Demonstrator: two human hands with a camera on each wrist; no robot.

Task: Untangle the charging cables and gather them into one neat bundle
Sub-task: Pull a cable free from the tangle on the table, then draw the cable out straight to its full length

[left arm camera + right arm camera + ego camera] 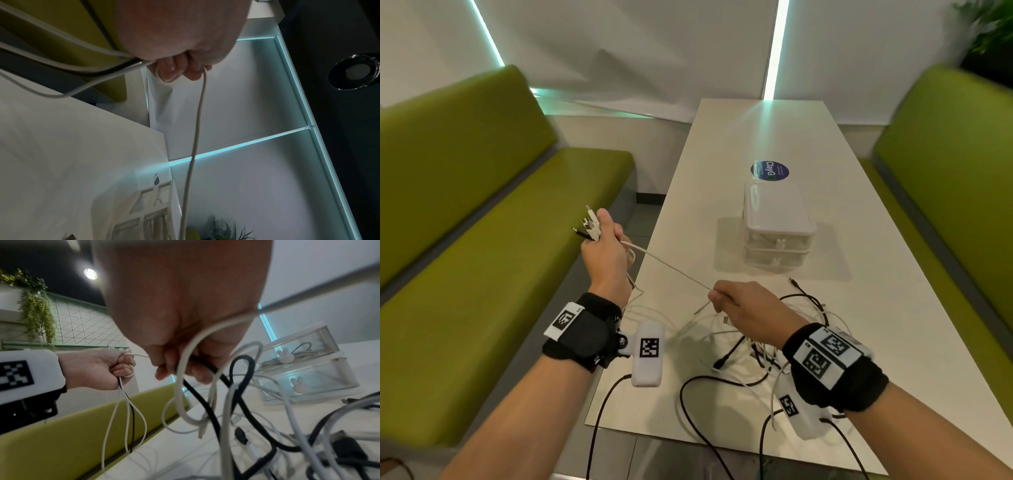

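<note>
White cable runs taut betw. both hands, above the near-left corner of the table. Left hand is raised beyond the table's left edge, fingers curled into a fist round several cable ends; plugs, white and black, stick out past the thumb, and slack strands hang below the fist. Left wrist view: fingertips folded over thin round white cords plus one black. Right hand pinches the taut cable at thumb and forefinger; right wrist view shows its other fingers curled round a thicker white loop and a black cord. Under it, the tangle of smooth black and white cables lies loose on the glossy white top. Further back: stacked clear plastic drawer boxes, white lid. Green padded benches either side.
</note>
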